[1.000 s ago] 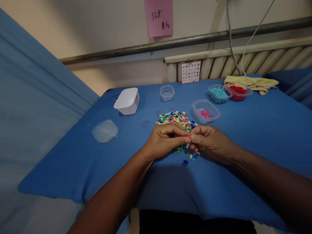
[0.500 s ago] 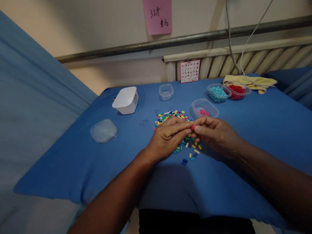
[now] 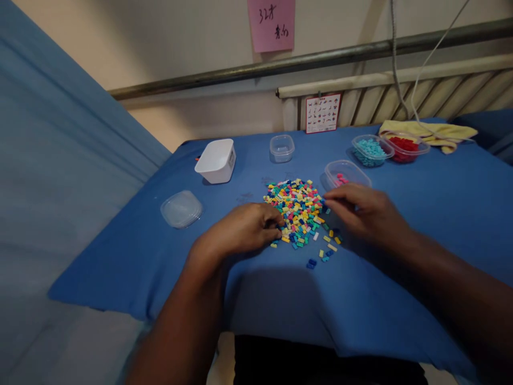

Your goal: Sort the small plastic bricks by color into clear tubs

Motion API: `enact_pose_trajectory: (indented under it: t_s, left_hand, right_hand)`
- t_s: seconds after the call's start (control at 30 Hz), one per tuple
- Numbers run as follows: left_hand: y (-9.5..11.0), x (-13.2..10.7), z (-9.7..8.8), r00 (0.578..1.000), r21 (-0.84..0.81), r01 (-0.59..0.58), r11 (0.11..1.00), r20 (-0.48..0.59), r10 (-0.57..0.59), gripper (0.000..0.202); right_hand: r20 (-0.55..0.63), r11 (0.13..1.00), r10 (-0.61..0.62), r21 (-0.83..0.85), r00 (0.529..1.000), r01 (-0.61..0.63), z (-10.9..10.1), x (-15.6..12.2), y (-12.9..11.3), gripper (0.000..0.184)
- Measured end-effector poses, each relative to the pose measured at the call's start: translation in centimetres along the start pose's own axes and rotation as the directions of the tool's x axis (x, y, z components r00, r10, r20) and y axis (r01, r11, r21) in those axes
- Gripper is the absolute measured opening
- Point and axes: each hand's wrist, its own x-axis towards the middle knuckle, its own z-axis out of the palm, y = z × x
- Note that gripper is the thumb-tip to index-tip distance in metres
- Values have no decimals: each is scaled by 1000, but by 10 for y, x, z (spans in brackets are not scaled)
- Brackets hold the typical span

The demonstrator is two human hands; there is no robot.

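A pile of small toy bricks in yellow, blue, green, pink and white lies on the blue cloth. My left hand is at its left edge, fingers bent, with a gap between thumb and forefinger and the fingertips touching the bricks. Beyond the pile's right side, my right hand has thumb and forefinger pressed together; what is between them, if anything, is hidden. Just past that hand stands a clear plastic tub with several pink bricks inside, partly covered by my fingers.
Tubs of light-blue bricks and red bricks stand at the back right, before a yellow cloth. A clear tub and a white box are farther back. Clear lids lie left. Loose bricks dot the near side.
My hands have separated from around a pink brick. The left moved left to the pile's edge; the right is now beside the pink bricks' tub. The view has shifted slightly.
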Motion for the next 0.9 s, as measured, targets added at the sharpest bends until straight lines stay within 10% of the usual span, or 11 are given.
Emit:
enact_pose_trajectory:
  t_s: [0.2, 0.5, 0.9]
  left_hand:
    - [6, 0, 9, 997, 181, 71, 981, -4, -72, 12]
    - [7, -1, 12, 999, 275, 48, 960, -39, -39, 15]
    - [-8, 21, 22, 988, -471, -92, 877, -150, 23, 12]
  right_hand:
    - [379, 966, -190, -94, 906, 241, 44, 0, -36, 29]
    - [410, 966, -133, -151, 902, 211, 44, -3, -30, 17]
    - [319, 993, -109, -14, 942, 119, 28, -5, -20, 16]
